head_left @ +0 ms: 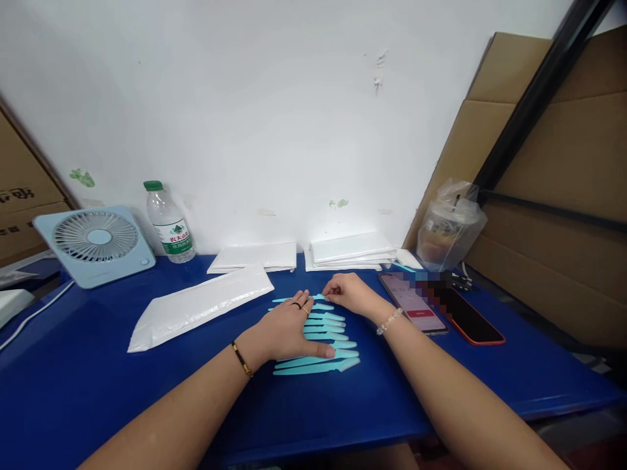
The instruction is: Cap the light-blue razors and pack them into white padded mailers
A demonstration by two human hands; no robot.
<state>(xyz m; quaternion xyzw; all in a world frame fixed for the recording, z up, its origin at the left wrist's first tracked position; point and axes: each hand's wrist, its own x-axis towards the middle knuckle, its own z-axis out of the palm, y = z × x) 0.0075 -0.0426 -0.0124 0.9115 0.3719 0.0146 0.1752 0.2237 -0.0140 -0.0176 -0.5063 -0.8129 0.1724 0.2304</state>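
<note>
Several slim teal eyebrow razors (313,369) lie side by side in a column on the blue table, their heads to the right. My left hand (289,329) rests across them, fingers stretched out and thumb spread toward the nearer ones; it covers their middles and some handle ends. At the far end of the column, my right hand (350,292) pinches the head of the farthest eyebrow razor (318,297) between thumb and fingertips. That razor lies just past my left fingertips.
White padded envelopes (206,303) lie left of the razors, with stacked ones (350,249) along the wall. A fan (98,241), a water bottle (169,225), two phones (416,307) and a bagged drink cup (448,228) surround the workspace. Cardboard (563,261) stands at right.
</note>
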